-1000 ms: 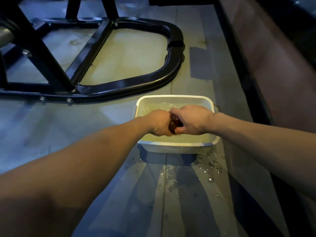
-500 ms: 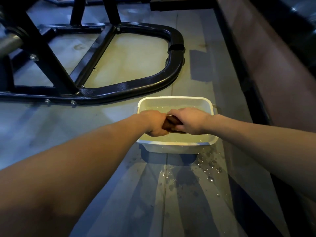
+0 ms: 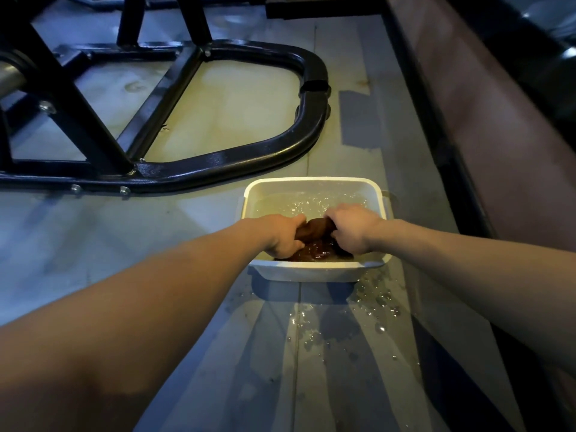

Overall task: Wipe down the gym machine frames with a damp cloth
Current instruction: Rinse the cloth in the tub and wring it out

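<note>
A: Largest item?
B: Black machine frame (image 3: 193, 163), tubular steel, bolted, on the floor (image 3: 93, 238) at upper left. Curved end points toward the wall side.
A: Next?
B: White tub (image 3: 311, 182), rectangular, holds water, just beside the frame's near rail, not touching it. Droplets (image 3: 377, 300) lie on the floor along the tub's near-right corner.
A: Cloth posn?
B: Brown cloth (image 3: 314, 241), wet, inside the tub at its near edge, partly in the water.
A: Grip status?
B: Left hand (image 3: 282, 235) grips the cloth's left end, fingers curled round it. Right hand (image 3: 353, 229) grips the right end, same config. Cloth bunches btwn both hands.
</note>
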Motion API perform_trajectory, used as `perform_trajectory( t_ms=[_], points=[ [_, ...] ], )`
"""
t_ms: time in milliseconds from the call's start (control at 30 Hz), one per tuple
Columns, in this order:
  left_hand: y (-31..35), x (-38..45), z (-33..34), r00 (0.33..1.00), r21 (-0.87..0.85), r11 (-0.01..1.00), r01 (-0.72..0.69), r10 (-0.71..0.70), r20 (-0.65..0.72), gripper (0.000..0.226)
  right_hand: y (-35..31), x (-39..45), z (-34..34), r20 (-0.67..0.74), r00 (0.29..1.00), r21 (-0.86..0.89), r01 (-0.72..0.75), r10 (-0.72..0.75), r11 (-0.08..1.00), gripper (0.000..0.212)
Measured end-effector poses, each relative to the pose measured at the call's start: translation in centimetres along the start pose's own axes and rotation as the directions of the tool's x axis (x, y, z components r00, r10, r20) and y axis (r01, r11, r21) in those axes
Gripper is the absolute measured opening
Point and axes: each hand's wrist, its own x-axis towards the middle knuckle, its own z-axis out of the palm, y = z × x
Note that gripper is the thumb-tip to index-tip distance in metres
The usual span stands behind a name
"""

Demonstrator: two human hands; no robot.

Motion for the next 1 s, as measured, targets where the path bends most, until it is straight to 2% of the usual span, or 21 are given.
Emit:
perform_trajectory(
  t_ms=[100, 133, 200, 267, 367, 400, 467, 533, 600, 667, 733, 833, 900, 1000],
  points=[
    [-0.4, 0.7, 0.3, 0.992, 0.191, 0.981, -0.039, 0.060, -0.107, 0.074, -0.1, -0.4, 0.7, -0.057, 0.995, -0.178, 0.067, -0.078, 0.982, 0.033],
    [-0.4, 1.0, 0.4, 0.989, 0.256, 0.965, -0.049, 0.083, -0.121, 0.076, -0.2, -0.6, 0.7, -0.062, 0.994, -0.180, 0.081, -0.093, 0.980, 0.032],
    [-0.1, 1.6, 0.6, 0.990, 0.308, 0.949, -0.069, 0.104, -0.098, 0.066, -0.3, -0.7, 0.6, -0.054, 0.994, -0.113, 0.084, -0.090, 0.990, 0.029],
    [0.4, 2.3, 1.0, 0.997, 0.193, 0.980, -0.047, 0.058, -0.049, 0.056, -0.5, -0.5, 0.6, -0.007, 0.998, -0.033, 0.055, -0.055, 0.998, 0.029],
    [0.9, 3.1, 1.1, 0.995, -0.145, 0.989, 0.019, -0.005, 0.098, 0.073, -0.9, 0.1, 0.9, 0.034, 0.999, 0.057, -0.012, 0.010, 0.998, 0.034],
    [0.8, 3.2, 1.0, 0.992, -0.190, 0.981, 0.034, -0.010, 0.126, 0.085, -1.0, 0.3, 0.9, 0.039, 0.999, 0.106, -0.034, 0.030, 0.994, 0.032],
    [0.6, 3.3, 1.1, 0.996, -0.104, 0.995, 0.003, 0.006, 0.093, 0.095, -0.7, 0.9, 0.9, 0.079, 0.995, 0.251, -0.074, 0.056, 0.965, 0.035],
    [0.1, 3.3, 1.4, 0.999, 0.017, 0.999, -0.032, 0.032, 0.011, 0.085, -0.5, 1.1, 1.1, 0.162, 0.987, 0.330, -0.069, 0.016, 0.941, 0.054],
    [-0.3, 3.2, 1.6, 0.998, 0.063, 0.996, -0.058, 0.060, -0.032, 0.068, -0.3, 1.1, 1.4, 0.190, 0.981, 0.237, -0.017, -0.029, 0.971, 0.079],
    [-0.5, 3.1, 1.7, 0.996, 0.079, 0.994, -0.072, 0.076, -0.053, 0.048, -0.1, 1.0, 1.7, 0.166, 0.985, 0.127, 0.016, -0.037, 0.992, 0.088],
    [-0.5, 3.2, 2.0, 0.990, 0.099, 0.991, -0.086, 0.096, -0.102, 0.033, 0.0, 1.4, 1.4, 0.160, 0.986, 0.081, 0.027, -0.040, 0.996, 0.071],
    [-0.5, 3.4, 2.1, 0.986, 0.059, 0.994, -0.087, 0.095, -0.139, 0.030, -0.1, 1.8, 1.1, 0.155, 0.986, 0.079, 0.048, -0.059, 0.996, 0.027],
    [-0.8, 3.7, 2.0, 0.987, -0.019, 0.997, -0.079, 0.076, -0.140, 0.037, -0.3, 1.9, 1.2, 0.142, 0.988, 0.136, 0.033, -0.053, 0.990, 0.023],
    [-1.3, 4.0, 2.0, 0.990, -0.139, 0.987, -0.079, 0.060, -0.131, 0.048, -0.3, 2.0, 1.4, 0.090, 0.995, 0.256, 0.011, -0.035, 0.967, 0.030]
  ],
)
